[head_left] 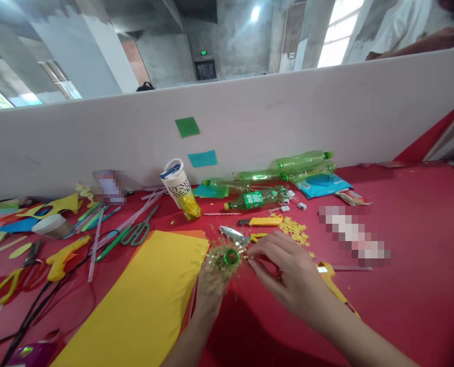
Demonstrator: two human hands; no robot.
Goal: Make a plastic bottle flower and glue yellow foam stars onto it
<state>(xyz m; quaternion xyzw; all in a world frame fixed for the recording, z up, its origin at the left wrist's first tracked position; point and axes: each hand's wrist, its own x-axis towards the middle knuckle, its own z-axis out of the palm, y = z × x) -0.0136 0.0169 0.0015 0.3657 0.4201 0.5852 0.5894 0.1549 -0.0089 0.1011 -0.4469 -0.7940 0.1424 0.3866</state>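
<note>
My left hand (210, 285) is closed under a cut green plastic bottle top (231, 257), whose round neck faces me. Thin clear strips fan out around that neck and partly veil my left fingers. At the right edge of the fringe, my right hand (288, 267) has its thumb and index fingertips pinched together at the strips. Exactly what lies between those fingertips is too small to make out. Just beyond my hands lie silver pliers (234, 234) and a yellow utility knife (265, 221). Small yellow paper stars (294, 232) are scattered beyond my right hand.
Yellow paper sheets (135, 300) lie left of my hands. Farther left are green scissors (137, 232), a yellow glue gun (64, 257) and black cables. Several green bottles (255, 199) and a white cup (176, 183) stand or lie near the white partition (135, 127). Another glue gun (336, 285) lies beside my right forearm.
</note>
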